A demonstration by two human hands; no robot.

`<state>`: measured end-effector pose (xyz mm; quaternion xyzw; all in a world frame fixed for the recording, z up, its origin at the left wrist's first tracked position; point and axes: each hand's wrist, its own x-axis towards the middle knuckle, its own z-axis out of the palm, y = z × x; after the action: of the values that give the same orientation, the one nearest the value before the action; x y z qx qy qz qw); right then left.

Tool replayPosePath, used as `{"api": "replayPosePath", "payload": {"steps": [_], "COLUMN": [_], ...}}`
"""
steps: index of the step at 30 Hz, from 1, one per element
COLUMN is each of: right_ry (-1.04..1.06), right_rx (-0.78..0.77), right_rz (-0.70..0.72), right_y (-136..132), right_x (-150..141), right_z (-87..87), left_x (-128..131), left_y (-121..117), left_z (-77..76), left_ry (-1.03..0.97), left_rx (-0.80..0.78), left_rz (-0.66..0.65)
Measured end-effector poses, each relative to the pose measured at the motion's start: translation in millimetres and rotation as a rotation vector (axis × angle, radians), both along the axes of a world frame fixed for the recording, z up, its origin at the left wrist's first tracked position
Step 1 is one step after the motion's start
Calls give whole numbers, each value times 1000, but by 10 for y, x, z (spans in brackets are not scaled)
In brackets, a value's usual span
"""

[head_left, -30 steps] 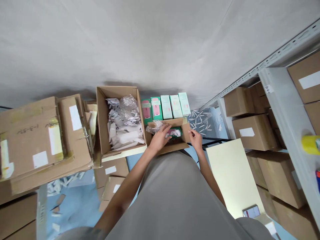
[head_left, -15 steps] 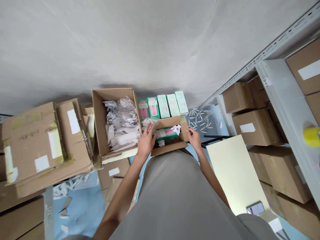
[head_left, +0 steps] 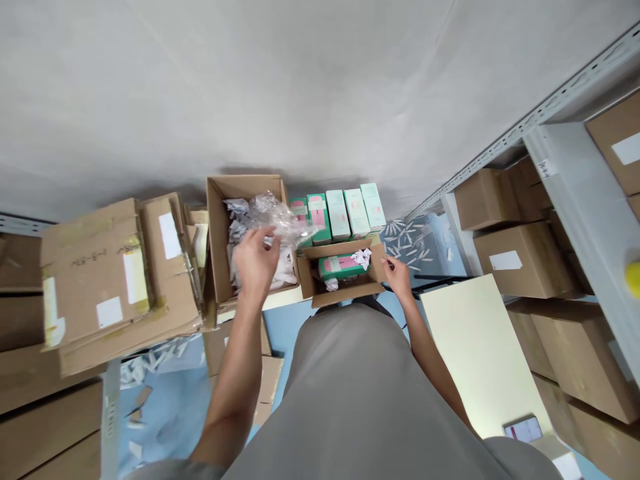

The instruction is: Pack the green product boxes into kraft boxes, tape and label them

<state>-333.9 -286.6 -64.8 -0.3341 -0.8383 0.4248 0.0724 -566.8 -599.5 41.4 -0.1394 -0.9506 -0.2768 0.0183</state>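
My left hand [head_left: 256, 263] is over the front of a large open carton [head_left: 218, 233], its thumb and fingers pinched on a sheet of crumpled clear plastic film [head_left: 287, 223]. The film trails right, over the carton's edge. Inside that carton lies crumpled white paper [head_left: 236, 207]. To the right is a smaller open carton [head_left: 345, 293] holding a green and pink box [head_left: 340, 267] with two wads of paper [head_left: 361, 257] beside and on it. My right hand [head_left: 399, 275] grips the smaller carton's right flap [head_left: 379, 259] between thumb and fingers.
Behind the small carton stands a row of green-pink and pale mint boxes [head_left: 357, 213]. Flattened cardboard [head_left: 95, 267] is stacked at left. On the right are a cream board [head_left: 475, 340] with a phone [head_left: 523, 429] and shelving with cartons [head_left: 520, 260]. Paper scraps [head_left: 407, 240] litter the floor.
My left hand has moved left from the small carton to the large one, drawing the plastic film with it. My right hand stays at the flap. The view has shifted slightly.
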Motion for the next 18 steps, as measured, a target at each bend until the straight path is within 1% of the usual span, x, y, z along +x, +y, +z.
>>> {"api": "replayPosePath", "payload": {"steps": [3,4,6,8,10,12,15,18], "right_ry": [10,9,2,-6,-11,-17,-57,-95], "right_rx": [18,25,38,47,53,64,90,90], "right_rz": [-38,-46,-49,-41,-42,-51,-91,-167], "right_y": [-18,-23,-30,-31,-29,-26,-28,-47], "right_x": [7,8,13,32,78,160,356,623], "right_z": [-25,-26,-20,-9,-4,-6,-11,6], "left_x": [-98,-95,-17,159,395,635,906,1050], "left_y": [-240,-292,-338,-314,-241,-154,-44,49], "left_z": [172,199,191,107,-25,-168,-329,-407], "left_ry": [98,111,91,11,-88,-148,-182,-204], "left_rx": [62,70,65,32,-13,-66,-166,-219], "left_rz": [167,196,181,74,-67,-179,-290,-360]}}
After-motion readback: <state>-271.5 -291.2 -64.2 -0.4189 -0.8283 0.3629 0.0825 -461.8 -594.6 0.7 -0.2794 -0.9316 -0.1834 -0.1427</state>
